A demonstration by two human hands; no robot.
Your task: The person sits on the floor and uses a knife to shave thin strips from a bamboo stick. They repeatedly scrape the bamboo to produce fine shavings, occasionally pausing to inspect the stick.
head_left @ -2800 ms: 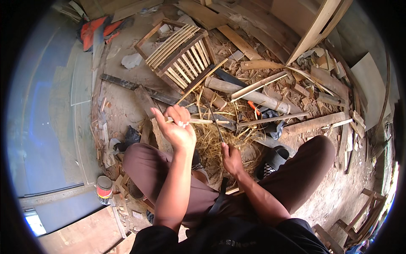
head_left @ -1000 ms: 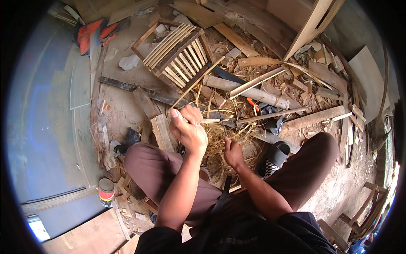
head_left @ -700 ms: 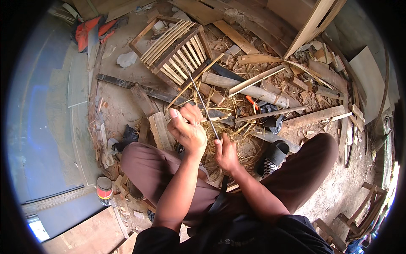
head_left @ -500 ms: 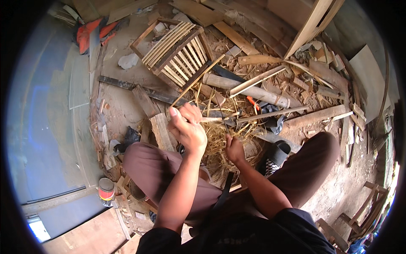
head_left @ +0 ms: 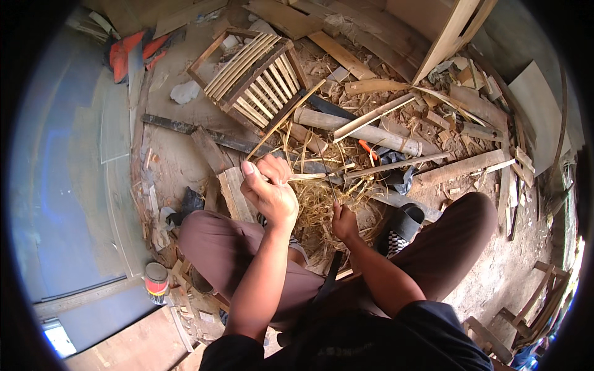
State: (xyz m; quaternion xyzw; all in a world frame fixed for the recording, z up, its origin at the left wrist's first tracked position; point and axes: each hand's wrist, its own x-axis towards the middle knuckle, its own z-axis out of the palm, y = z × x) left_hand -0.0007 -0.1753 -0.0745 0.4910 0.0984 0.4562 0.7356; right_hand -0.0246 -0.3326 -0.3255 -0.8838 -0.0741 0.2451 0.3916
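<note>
My left hand (head_left: 270, 190) is closed in front of my left knee, around a pale bamboo strip (head_left: 307, 177) that sticks out to the right of the fist. My right hand (head_left: 344, 222) is closed on the lower end of a thin, dark knife (head_left: 333, 193); its handle is mostly hidden by the fingers. The narrow blade points away from me and crosses the strip. A pile of yellowish shavings (head_left: 315, 213) lies below both hands, between my feet. One longer bamboo strip (head_left: 297, 113) slants from beside my left fist toward the far side.
A slatted wooden frame (head_left: 257, 80) lies beyond my left hand. Past my right hand are a bamboo pole (head_left: 365, 131), an orange-handled tool (head_left: 367, 149) and a thin stick (head_left: 399, 166). A can (head_left: 156, 281) stands left of my knee. Planks and wood scraps litter the floor.
My right hand has drawn slightly toward me with the knife, and more of the blade shows. My left hand keeps its grip on the strip, nearly in the same place.
</note>
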